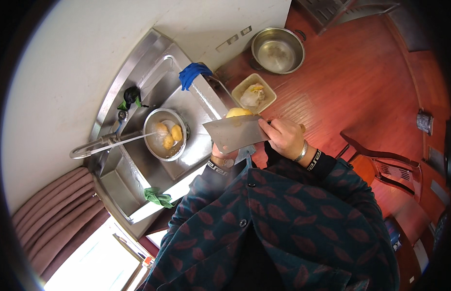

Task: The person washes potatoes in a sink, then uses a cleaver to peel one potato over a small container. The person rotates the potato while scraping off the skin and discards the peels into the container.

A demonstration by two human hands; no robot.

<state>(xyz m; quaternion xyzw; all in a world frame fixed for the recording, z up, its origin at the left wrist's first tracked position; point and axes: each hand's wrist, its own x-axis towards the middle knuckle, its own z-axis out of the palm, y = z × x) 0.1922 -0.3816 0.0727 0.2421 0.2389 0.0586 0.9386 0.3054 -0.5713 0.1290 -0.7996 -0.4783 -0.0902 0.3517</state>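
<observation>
My right hand (283,137) grips the handle of a wide metal cleaver (240,132), its blade lying across the space between my hands. Behind the blade's upper edge shows a yellow, peeled-looking potato (239,112). My left hand (217,150) is mostly hidden under the blade, so its fingers and its hold cannot be seen. To the left, several potatoes (176,133) lie in a round metal bowl (148,146) in the sink. Water from the faucet (101,142) streams into this bowl.
The stainless steel sink (207,96) has a blue cloth (193,74) and a green cloth (158,197) on its edges. A plastic bin (270,97) holding a bag and a large metal pot (302,54) stand on the reddish floor. At right is a wooden chair (385,160).
</observation>
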